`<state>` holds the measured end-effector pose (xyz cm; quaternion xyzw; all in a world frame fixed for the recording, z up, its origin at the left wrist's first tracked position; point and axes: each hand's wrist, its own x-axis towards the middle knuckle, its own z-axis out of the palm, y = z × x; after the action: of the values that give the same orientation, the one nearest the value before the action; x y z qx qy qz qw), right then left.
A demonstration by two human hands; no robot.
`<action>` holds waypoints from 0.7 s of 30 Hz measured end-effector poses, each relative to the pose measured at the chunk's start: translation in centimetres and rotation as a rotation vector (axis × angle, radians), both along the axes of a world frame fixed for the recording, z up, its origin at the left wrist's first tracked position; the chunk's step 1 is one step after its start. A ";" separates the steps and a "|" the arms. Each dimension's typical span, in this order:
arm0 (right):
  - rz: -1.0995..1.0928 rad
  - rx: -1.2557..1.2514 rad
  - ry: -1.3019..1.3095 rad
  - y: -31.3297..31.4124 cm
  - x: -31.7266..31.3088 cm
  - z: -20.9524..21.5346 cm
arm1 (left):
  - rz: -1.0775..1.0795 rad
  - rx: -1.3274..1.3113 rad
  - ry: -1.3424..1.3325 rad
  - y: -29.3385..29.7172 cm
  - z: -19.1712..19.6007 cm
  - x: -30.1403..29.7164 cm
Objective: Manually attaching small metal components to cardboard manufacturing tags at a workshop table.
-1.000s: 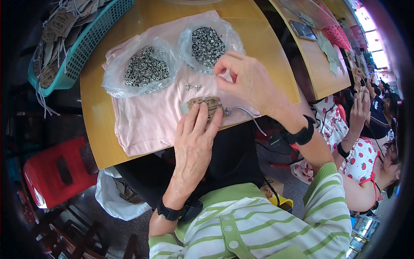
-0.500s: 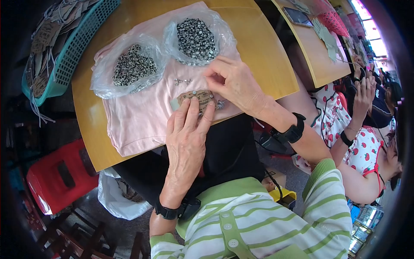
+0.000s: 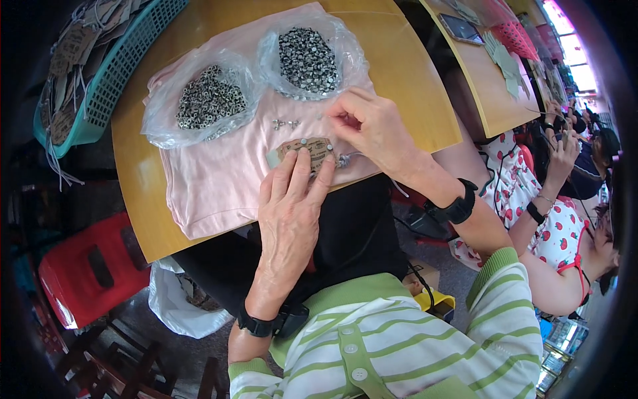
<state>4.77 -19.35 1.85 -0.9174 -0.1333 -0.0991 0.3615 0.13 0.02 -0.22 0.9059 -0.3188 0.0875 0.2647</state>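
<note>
Left hand (image 3: pixel 290 211) lies flat, fingers spread, pinning the brown tag (image 3: pixel 307 149) under its fingertips on the pink cloth (image 3: pixel 212 179). Right hand (image 3: pixel 373 126) pinches something small just beyond the tag. Two loose rivets (image 3: pixel 285 124) wait nearby; both bags (image 3: pixel 211 100) remain full.

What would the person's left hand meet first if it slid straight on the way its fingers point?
The left hand, fingers on the brown cardboard tag, points up the pink cloth. It would likely first meet the small metal pieces, then the right-hand clear bag of metal eyelets.
</note>
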 end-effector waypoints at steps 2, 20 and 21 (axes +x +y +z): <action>-0.008 -0.027 0.036 -0.3 -0.3 0.2 | 0.001 -0.003 0.001 0.0 0.1 0.0; -0.005 -0.166 -0.017 -0.5 -1.0 0.9 | -0.003 0.019 0.006 -0.1 0.4 -0.6; 0.003 -0.167 -0.016 -0.4 -1.0 0.9 | 0.005 0.018 0.008 -0.1 0.3 -0.7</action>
<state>3.73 -19.79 2.77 -0.9433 -0.1453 -0.0945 0.2830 -0.53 -0.10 0.11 0.9093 -0.3165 0.0819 0.2576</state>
